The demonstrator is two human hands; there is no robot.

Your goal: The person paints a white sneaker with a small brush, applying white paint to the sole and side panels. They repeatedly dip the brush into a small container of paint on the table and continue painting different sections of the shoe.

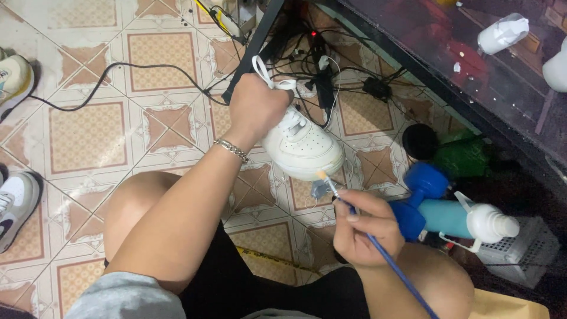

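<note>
Patterned floor tiles (88, 136) in cream and tan fill the left of the frame, under a seated person's bare knees. Nearest, low and right of centre, the right hand (363, 227) pinches a blue-handled paintbrush (378, 245) closed in its fingers, bristles just below the toe of a white sneaker (301, 145). Light, short strokes along the sole edge would likely keep paint off the upper. Higher, at centre, the left hand (254, 109) is wrapped around the shoe's heel and collar, holding it off the floor, toe pointing lower right. The shoe looks clean, with perforated toe and loose white laces; whether paint is on it is hard to tell. Farther up, black cables (331, 77) tangle beneath a dark table (413, 53).
</note>
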